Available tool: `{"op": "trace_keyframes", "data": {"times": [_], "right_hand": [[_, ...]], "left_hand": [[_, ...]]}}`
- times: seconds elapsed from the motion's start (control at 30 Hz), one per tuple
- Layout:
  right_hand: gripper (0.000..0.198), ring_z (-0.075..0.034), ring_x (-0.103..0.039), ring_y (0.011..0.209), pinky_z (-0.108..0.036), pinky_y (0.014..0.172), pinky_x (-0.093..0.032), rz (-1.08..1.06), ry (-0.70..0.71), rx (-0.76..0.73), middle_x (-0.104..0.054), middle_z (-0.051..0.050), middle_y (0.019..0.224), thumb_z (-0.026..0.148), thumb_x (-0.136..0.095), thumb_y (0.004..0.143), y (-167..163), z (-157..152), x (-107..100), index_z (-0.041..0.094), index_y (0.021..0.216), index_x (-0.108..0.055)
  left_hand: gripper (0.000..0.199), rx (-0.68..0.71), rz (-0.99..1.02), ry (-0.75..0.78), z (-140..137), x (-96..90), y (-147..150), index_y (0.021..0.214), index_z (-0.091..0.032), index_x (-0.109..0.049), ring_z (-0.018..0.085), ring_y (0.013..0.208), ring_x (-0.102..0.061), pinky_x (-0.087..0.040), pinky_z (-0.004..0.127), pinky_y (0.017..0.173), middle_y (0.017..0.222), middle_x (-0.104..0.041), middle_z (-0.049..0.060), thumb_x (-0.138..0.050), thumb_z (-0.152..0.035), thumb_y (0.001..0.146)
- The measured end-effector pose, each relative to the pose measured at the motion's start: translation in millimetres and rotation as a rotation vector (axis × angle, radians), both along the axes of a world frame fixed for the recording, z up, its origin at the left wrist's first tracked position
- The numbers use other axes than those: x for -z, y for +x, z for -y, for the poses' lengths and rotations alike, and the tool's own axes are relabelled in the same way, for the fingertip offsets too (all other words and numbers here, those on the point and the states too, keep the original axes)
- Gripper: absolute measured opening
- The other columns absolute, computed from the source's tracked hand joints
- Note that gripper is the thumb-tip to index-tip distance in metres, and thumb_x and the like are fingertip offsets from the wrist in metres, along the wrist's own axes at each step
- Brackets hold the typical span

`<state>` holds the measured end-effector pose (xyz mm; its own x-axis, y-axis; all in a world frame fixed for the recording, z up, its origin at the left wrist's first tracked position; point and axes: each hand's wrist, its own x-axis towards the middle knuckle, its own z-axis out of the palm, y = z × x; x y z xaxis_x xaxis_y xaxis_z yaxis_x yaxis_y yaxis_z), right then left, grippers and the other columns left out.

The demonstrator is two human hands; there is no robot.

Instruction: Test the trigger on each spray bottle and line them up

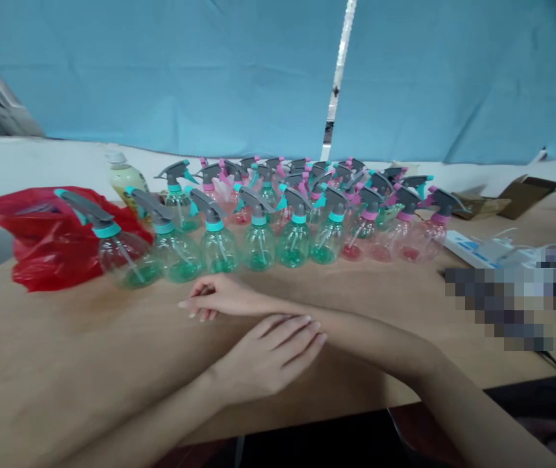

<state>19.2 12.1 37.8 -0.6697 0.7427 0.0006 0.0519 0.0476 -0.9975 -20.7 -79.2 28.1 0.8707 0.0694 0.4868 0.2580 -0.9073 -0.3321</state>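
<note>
Above the table my right hand (214, 296) reaches across to the left, its fingers loosely bent and apart, with nothing in it. Nearest to it are spray bottles with green bases, among them a green spray bottle (222, 250) just behind. My left hand (271, 357) lies on my right forearm (356, 331), fingers stretched out over it and holding no object. The front row of spray bottles has turquoise collars on the left and pink ones on the right, such as a pink spray bottle (407, 237). More spray bottles stand close behind, partly hidden.
A red plastic bag (58, 240) lies at the left, with a pale-yellow bottle (125, 175) behind it. At the right are a white power strip (470, 250), cables and an open cardboard box (526, 195). A blue sheet (185, 78) hangs behind the wooden table (54, 364).
</note>
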Motion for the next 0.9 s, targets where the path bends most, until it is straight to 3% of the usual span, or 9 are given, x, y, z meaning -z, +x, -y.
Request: {"op": "trace_keyframes", "data": {"times": [0.1,0.23,0.33,0.4,0.47,0.53,0.7,0.9], "right_hand": [[0.019,-0.008,-0.058,0.054,-0.019,0.053,-0.049,0.024,-0.039,0.052,-0.063,0.002,0.066,0.032,-0.07,0.077,8.3,-5.6,4.7,0.018,0.073,-0.057],[0.015,-0.008,-0.059,0.057,-0.02,0.056,-0.05,0.044,-0.052,0.095,-0.065,0.002,0.065,0.028,-0.068,0.08,12.9,-9.2,8.0,0.017,0.072,-0.06],[0.012,-0.008,-0.061,0.054,-0.02,0.053,-0.051,0.056,-0.065,0.095,-0.066,0.001,0.067,0.026,-0.065,0.082,8.9,-8.0,6.7,0.016,0.076,-0.06],[0.013,-0.008,-0.061,0.053,-0.02,0.051,-0.051,0.057,-0.066,0.083,-0.067,0.0,0.068,0.027,-0.066,0.081,3.5,-6.6,4.5,0.016,0.076,-0.06],[0.015,-0.008,-0.061,0.053,-0.019,0.051,-0.051,0.056,-0.062,0.065,-0.068,-0.001,0.069,0.028,-0.067,0.08,-4.2,-5.4,2.6,0.016,0.075,-0.06],[0.016,-0.009,-0.062,0.054,-0.02,0.05,-0.051,0.055,-0.056,0.044,-0.068,-0.001,0.069,0.03,-0.068,0.08,-13.9,-4.0,1.9,0.017,0.075,-0.06],[0.017,-0.009,-0.062,0.053,-0.02,0.049,-0.05,0.043,-0.027,-0.005,-0.067,0.0,0.067,0.031,-0.069,0.078,-39.4,1.9,3.6,0.018,0.073,-0.058],[0.011,-0.008,-0.061,0.055,-0.019,0.05,-0.049,0.037,0.008,-0.037,-0.067,-0.001,0.071,0.027,-0.067,0.08,-57.4,-2.5,3.4,0.018,0.079,-0.06]], "left_hand": [[0.036,-0.085,0.015,-0.008,-7.6,0.0,-36.6,0.125,-0.011,-0.053,0.022,0.114,-0.056,-0.04,0.037,0.098,0.117,-0.065,0.009,-0.036,-0.008,0.093],[0.04,-0.379,0.109,-0.159,-12.6,-9.7,-88.7,0.127,-0.024,-0.052,0.024,0.109,-0.058,-0.044,0.041,0.092,0.119,-0.063,0.006,-0.042,-0.013,0.091],[0.029,-0.591,0.377,-0.217,-23.5,-17.0,-128.0,0.118,-0.026,-0.056,0.027,0.108,-0.057,-0.045,0.045,0.092,0.116,-0.061,0.006,-0.045,-0.025,0.091],[0.025,-0.758,0.66,-0.226,-36.5,-18.7,-154.6,0.111,-0.026,-0.058,0.028,0.108,-0.056,-0.043,0.048,0.094,0.113,-0.06,0.005,-0.05,-0.035,0.089],[0.035,-0.883,0.929,-0.308,-52.2,-17.9,-179.3,0.11,-0.025,-0.056,0.03,0.11,-0.053,-0.045,0.048,0.092,0.11,-0.058,0.006,-0.057,-0.045,0.082],[0.049,-0.961,1.015,-0.318,-68.0,-15.7,-199.2,0.117,-0.021,-0.052,0.033,0.111,-0.052,-0.044,0.051,0.091,0.116,-0.055,0.011,-0.061,-0.05,0.078],[0.067,-1.036,1.033,-0.393,-96.3,-12.3,-217.3,0.122,-0.015,-0.047,0.034,0.111,-0.053,-0.043,0.049,0.092,0.116,-0.054,0.015,-0.066,-0.056,0.073],[0.066,-1.047,0.965,-0.456,-105.6,-17.5,-207.4,0.127,-0.013,-0.043,0.031,0.115,-0.05,-0.039,0.045,0.095,0.121,-0.053,0.016,-0.063,-0.053,0.079]]}}
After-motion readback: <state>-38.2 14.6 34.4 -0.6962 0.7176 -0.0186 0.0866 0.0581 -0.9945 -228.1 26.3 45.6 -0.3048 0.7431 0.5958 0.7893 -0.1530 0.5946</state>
